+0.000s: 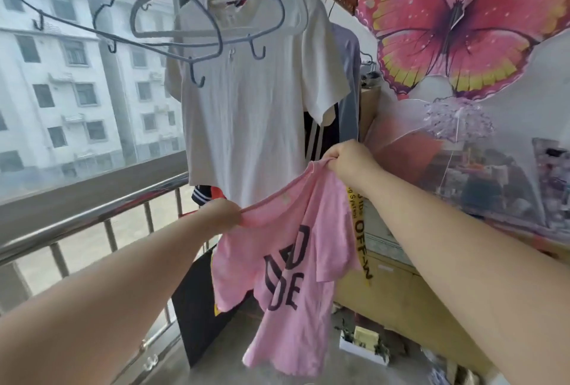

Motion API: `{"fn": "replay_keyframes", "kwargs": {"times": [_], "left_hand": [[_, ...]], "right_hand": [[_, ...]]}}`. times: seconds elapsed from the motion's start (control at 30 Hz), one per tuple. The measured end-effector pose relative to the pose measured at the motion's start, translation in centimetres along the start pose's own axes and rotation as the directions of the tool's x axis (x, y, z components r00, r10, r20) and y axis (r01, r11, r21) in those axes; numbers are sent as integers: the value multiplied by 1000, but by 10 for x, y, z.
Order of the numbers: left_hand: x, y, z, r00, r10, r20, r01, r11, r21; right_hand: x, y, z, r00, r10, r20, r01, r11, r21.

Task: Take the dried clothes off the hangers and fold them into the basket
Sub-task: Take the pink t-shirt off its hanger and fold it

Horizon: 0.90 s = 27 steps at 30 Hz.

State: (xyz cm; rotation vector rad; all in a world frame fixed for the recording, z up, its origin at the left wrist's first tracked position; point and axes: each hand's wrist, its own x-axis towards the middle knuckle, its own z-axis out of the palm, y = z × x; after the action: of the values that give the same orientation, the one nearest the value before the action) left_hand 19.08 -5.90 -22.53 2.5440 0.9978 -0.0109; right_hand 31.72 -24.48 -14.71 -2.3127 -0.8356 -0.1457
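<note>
A pink T-shirt [287, 267] with dark letters hangs off any hanger, stretched between my two hands. My left hand [223, 215] grips its top edge at the lower left. My right hand [350, 162] pinches the same edge higher up on the right. Behind it a white T-shirt [246, 100] hangs on a hanger from the rail. More clothes hang behind that: a grey-blue garment [348, 69] and a dark one with white stripes [320, 134]. Empty blue-grey hangers [123, 35] hang at the upper left. No basket is in view.
A steel balcony railing [92, 221] runs along the left, with window glass above it. A butterfly kite [456, 26] and plastic sheeting cover the right wall. A yellow strap [359, 230] dangles by my right arm. A small white box [364, 344] sits on the floor.
</note>
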Motion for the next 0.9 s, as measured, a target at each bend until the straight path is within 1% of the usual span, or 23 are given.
{"fn": "replay_keyframes", "kwargs": {"times": [0.1, 0.13, 0.17, 0.2, 0.23, 0.27, 0.37, 0.43, 0.5, 0.53, 0.6, 0.67, 0.7, 0.73, 0.8, 0.9], "left_hand": [[1, -6, -10, 999, 26, 26, -22, 993, -114], [3, -6, -9, 999, -18, 34, 26, 970, -240], [8, -6, -6, 999, -47, 12, 48, 917, -396], [14, -6, -3, 1000, -12, -18, 4, 915, -403], [16, -6, -1, 999, 35, -15, -38, 927, -374], [18, -5, 2, 999, 55, 2, -50, 932, -359], [17, -2, 11, 985, 165, 46, -148, 958, -247], [16, -2, 13, 964, 243, 111, -237, 969, -69], [18, -2, 15, 962, 241, 125, -257, 957, 136], [19, -2, 16, 966, 234, 113, -251, 951, 181], [22, -1, 22, 966, 232, 114, -249, 953, 171], [23, 4, 30, 959, 234, 158, -253, 960, 117], [23, 8, 36, 956, 233, 180, -256, 960, 118], [21, 12, 41, 954, 234, 186, -261, 955, 139], [17, 23, 50, 954, 263, 142, -283, 946, 155], [10, 44, 65, 960, 270, 73, -271, 963, -2]], "right_hand": [[-5, 30, 12, 990, 132, 40, -135, 989, 61], [-7, 38, 17, 984, 167, 55, -172, 981, 88], [-9, 46, 23, 978, 198, 68, -205, 971, 120], [-12, 53, 28, 971, 222, 85, -232, 962, 146], [-14, 59, 34, 965, 241, 100, -255, 953, 161], [-17, 64, 38, 960, 256, 115, -273, 949, 161], [-24, 76, 43, 957, 254, 138, -271, 955, 122], [-32, 83, 39, 956, 245, 160, -260, 962, 83], [-40, 93, 33, 958, 226, 178, -243, 967, 80], [-43, 98, 30, 957, 219, 189, -240, 966, 95], [-50, 109, 28, 958, 199, 205, -227, 966, 124], [-54, 119, 29, 957, 207, 202, -239, 960, 149], [-57, 126, 29, 954, 225, 196, -258, 952, 164], [-58, 131, 30, 949, 256, 185, -288, 941, 177], [-60, 139, 30, 929, 336, 158, -362, 913, 189], [-62, 143, 34, 858, 498, 128, -514, 838, 183]]}}
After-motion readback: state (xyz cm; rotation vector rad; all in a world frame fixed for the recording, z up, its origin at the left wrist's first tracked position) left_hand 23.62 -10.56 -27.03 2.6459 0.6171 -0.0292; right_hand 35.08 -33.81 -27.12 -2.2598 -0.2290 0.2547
